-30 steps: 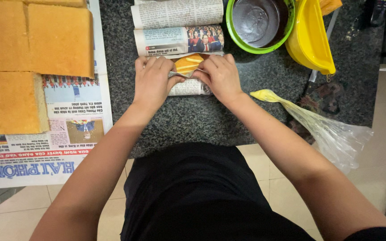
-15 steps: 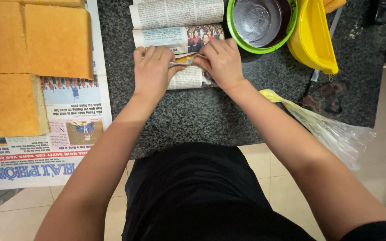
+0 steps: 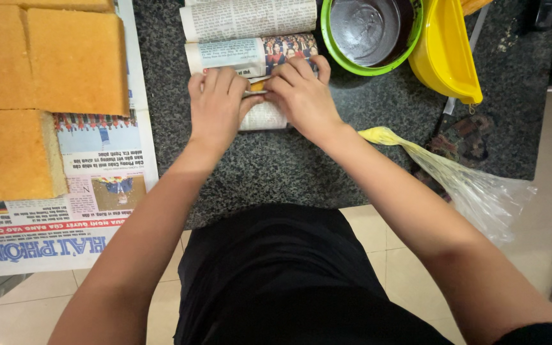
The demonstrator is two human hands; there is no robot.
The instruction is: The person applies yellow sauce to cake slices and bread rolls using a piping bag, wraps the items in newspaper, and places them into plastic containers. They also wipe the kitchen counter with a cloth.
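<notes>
Both hands have closed in over the cake since 1 s ago; only a yellow sliver still shows. L hand (image 3: pixel 217 105) lies fingers together, curled down on the paper roll (image 3: pixel 264 116), on the granite counter (image 3: pixel 276 172). R hand (image 3: pixel 301 96) sits just beside it, fingertips (image 3: pixel 275 84) pressing paper over the cake sliver (image 3: pixel 258 85) between the hands. Two finished rolls (image 3: pixel 250 38) lie just beyond. Green bowl (image 3: pixel 368 35) and yellow scoop (image 3: pixel 445 48) sit far R. Piping bag (image 3: pixel 461 185) near R forearm. Sponge slabs (image 3: pixel 46 64) on newspaper (image 3: pixel 97 191), L.
</notes>
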